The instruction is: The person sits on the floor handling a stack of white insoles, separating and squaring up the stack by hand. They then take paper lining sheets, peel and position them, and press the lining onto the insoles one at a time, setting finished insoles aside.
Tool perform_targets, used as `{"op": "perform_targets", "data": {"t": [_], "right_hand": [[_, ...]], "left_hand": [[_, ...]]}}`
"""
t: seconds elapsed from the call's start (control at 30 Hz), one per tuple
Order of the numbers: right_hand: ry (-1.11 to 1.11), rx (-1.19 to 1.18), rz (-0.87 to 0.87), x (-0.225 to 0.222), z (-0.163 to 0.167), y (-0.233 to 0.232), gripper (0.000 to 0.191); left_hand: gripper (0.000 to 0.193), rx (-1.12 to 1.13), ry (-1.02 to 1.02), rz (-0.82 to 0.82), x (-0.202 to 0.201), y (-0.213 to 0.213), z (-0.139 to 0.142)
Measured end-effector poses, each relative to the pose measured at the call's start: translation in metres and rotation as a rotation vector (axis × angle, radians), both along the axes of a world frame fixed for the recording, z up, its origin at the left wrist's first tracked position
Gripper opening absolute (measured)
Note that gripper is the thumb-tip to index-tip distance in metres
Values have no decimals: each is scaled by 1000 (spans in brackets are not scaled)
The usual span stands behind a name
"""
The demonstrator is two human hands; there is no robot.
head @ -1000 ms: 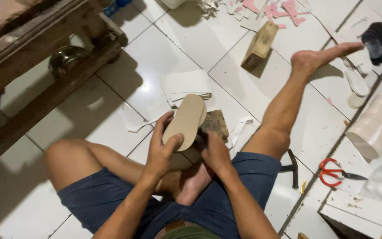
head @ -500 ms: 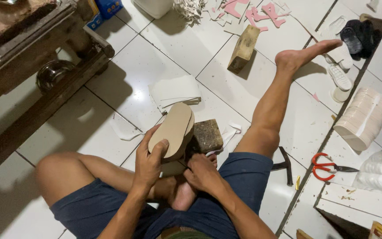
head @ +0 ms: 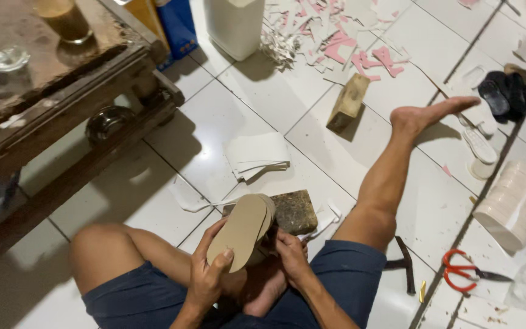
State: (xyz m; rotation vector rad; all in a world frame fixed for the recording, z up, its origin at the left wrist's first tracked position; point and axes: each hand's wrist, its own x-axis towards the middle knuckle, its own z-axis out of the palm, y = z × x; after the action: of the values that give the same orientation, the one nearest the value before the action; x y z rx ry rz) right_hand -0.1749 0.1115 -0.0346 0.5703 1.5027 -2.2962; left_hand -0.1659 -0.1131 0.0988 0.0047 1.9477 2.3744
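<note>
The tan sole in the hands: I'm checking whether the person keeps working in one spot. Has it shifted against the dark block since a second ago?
No. The tan sole still stands tilted against the dark block, gripped by the left hand and right hand; only the camera moved.

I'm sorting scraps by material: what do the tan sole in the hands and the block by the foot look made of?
Tan sole: probably foam or rubber sheet, matte, thin layered edge. Block: likely raw wood, pale and rough-sawn.

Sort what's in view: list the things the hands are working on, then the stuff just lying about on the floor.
In hand:
- tan shoe sole, gripped by left hand
- right hand at the sole's lower edge
- dark block just behind it

Lying about:
- red-handled scissors
- wooden block
- white sheets
- pink and white scraps
</note>
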Motion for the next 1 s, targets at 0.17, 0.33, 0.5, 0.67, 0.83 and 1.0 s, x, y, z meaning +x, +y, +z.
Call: {"op": "perform_targets", "data": {"t": [0.17,0.33,0.5,0.67,0.83,1.0], "right_hand": [[312,-38,82,-11,-6,-10,11],[95,-125,33,-32,-13,-42,13],[154,-10,235,-81,-5,-121,6],[23,-282,228,-124,5,-198,9],[-82,-199,261,-149,-12,-242,10],[87,-129,306,-158,-36,-264,12]], "left_hand": [[64,201,-10,55,2,-19,-7],[65,96,-9,163,4,-43,2],[55,58,69,326,-32,-94,12],[50,-8,16,400,-83,-147,5],[47,6,-2,455,-116,-180,-20],[46,-88,38,484,-118,-204,-45]]}}
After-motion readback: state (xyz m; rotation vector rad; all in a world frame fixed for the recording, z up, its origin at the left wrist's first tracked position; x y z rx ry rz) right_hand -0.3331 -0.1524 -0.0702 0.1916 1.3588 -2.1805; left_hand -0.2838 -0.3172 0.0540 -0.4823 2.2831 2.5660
